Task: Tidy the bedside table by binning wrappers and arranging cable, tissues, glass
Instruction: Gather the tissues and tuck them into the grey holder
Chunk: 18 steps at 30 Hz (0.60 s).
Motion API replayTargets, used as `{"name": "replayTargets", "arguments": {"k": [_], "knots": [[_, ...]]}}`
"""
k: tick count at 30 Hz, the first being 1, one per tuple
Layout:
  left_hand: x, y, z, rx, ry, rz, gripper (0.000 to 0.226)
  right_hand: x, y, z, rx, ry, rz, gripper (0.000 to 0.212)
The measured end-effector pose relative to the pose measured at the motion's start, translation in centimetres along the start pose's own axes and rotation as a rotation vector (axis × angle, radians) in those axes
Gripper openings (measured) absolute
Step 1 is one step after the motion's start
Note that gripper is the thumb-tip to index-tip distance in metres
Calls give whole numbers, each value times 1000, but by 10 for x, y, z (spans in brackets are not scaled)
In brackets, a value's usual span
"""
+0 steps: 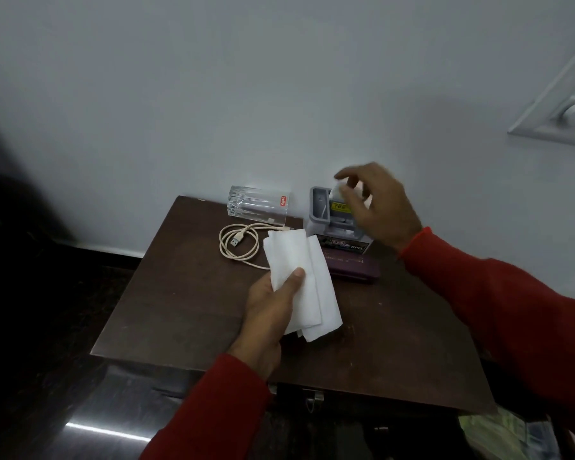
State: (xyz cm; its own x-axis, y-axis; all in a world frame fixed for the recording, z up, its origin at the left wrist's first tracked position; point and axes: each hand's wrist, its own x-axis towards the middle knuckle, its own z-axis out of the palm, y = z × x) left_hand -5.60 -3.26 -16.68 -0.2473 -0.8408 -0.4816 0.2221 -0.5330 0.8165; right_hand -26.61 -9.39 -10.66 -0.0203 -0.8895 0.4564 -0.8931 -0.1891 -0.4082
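Observation:
My left hand (273, 293) grips a stack of white tissues (307, 260) above the middle of the dark wooden bedside table (186, 303). My right hand (379, 207), blurred by motion, hovers over a small grey bin (319, 207) at the back of the table. Its thumb and forefinger seem to pinch a pale wrapper (336, 191) over the bin's opening. A yellow wrapper (341, 207) lies inside the bin. A clear glass (259, 205) with a red label lies on its side at the back left. A coiled beige USB cable (239, 242) rests in front of the glass.
The bin stands on a printed box (346, 245), and a maroon case (356, 265) lies in front of it. The wall runs right behind the table. A switch panel (565, 107) hangs on the wall at upper right. A drawer latch (312, 398) shows under the table's front edge.

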Motion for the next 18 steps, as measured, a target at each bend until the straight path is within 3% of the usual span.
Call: {"name": "replayTargets", "arguments": {"k": [3,5,9,13,18], "knots": [[-1,-1,2,11,21,31,22,-23,-43,-5,363,-534,404,37],[-1,-3,2,13,31,63,26,-35,-53,-5,413,-756,497,35],[-5,-3,4,59,29,108,40,-45,-56,-1,585,-741,539,38],[-14,4,6,-45,22,1,20,-48,-54,2,545,-708,468,40],[-22,-1,0,29,-26,60,26,-55,-60,-2,617,-529,458,33]]}}
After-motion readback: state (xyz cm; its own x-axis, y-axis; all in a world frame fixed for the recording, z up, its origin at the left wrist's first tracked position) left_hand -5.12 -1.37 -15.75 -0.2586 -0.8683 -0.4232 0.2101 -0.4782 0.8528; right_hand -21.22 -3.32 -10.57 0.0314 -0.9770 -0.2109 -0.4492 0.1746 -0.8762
